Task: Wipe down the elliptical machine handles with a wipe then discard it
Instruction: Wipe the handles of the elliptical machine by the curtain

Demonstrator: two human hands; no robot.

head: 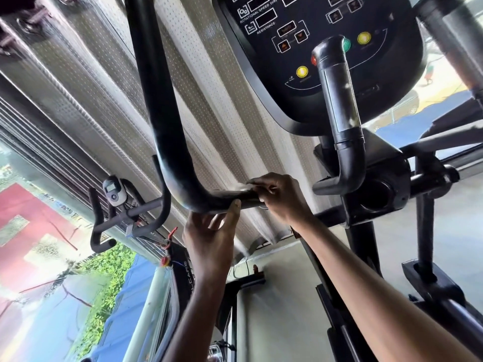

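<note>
**Desk:** How many hands are on the elliptical?

**Photographer:** Two, both on one long handle (162, 113), at its lower bend. The left hand (211, 231) clasps the bar from beneath, thumb up its near side. The right hand (282, 197), just to its right, curls over the bar's end.

**Desk:** And the wipe?

**Photographer:** There is one pale sliver (241, 189) under the right fingertips. I cannot tell if it is the wipe. One short handle (339, 100) stands before the console (326, 22).
</note>
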